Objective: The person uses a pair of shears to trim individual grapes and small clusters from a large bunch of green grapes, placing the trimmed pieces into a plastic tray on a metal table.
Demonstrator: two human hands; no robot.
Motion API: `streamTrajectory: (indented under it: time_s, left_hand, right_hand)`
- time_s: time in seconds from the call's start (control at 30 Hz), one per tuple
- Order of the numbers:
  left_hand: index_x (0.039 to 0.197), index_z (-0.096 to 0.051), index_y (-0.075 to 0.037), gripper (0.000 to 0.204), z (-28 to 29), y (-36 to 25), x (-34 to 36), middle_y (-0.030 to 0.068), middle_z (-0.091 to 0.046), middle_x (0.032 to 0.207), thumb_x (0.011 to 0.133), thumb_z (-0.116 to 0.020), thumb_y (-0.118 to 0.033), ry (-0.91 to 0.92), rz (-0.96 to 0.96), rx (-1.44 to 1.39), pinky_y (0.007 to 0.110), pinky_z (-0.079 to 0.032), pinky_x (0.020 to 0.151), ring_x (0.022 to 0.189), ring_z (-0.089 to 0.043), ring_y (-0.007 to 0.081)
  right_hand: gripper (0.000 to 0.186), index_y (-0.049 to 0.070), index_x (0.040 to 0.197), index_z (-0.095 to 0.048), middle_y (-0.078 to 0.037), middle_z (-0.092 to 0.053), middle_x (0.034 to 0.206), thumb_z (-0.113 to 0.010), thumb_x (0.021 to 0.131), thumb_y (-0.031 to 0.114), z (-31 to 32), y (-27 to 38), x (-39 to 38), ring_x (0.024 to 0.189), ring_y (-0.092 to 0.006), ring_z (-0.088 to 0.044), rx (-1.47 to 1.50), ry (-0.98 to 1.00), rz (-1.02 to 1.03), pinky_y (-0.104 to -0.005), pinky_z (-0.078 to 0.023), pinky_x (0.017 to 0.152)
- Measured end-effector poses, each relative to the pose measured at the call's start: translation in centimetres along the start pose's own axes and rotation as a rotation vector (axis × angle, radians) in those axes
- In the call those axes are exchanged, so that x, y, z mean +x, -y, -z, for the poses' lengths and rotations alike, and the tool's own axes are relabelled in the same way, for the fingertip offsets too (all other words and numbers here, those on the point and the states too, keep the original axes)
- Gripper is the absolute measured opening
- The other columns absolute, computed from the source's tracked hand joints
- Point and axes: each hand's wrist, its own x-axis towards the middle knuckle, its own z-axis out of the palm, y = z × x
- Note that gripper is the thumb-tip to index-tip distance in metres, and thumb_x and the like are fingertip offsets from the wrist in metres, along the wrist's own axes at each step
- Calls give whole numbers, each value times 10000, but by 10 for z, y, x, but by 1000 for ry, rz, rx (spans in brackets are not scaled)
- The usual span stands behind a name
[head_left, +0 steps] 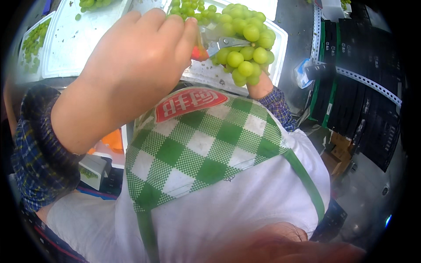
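My left hand point(136, 57) is closed around a pair of small scissors point(226, 42) with orange-red handles. Their metal blades reach into a bunch of green grapes point(245, 33), the tips lying among the berries near a stem end. From below and behind, my right hand point(262, 85) supports this bunch; only its wrist and heel show, and the grapes cover the fingers. Under both hands lies a white foam tray point(280, 57), where more green grapes point(193, 8) rest beyond the scissors.
Another white tray point(66, 44) sits to the left, with grapes at its far end. Farther left, a tray holds small green grapes point(35, 44). Black crates point(364, 96) stand stacked at right behind a perforated metal bar point(372, 84). A blue-and-white packet point(302, 73) lies beside them.
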Motion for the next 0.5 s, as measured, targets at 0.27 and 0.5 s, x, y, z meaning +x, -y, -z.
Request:
streamTrajectory:
  time_s: [0.27, 0.5]
  left_hand:
    - [1236, -585, 32, 574, -11, 0, 0, 119, -606, 1148, 700, -757, -82, -158, -5, -30, 395, -472, 813, 950, -571, 286]
    - [1220, -594, 31, 555, -14, -8, 0, 112, -621, 1155, 689, -748, -19, -209, 91, -148, 409, -451, 837, 955, -569, 295]
  right_hand:
    - [615, 66, 1316, -498, -170, -581, 1270, -442, 970, 571, -6, 0, -1, 1067, -348, -625, 41, -20, 13, -515, -560, 882]
    - [614, 57, 1340, -476, -174, -572, 1281, -414, 983, 553, -16, -3, -3, 1058, -349, -630, -104, -76, 53, -505, -566, 872]
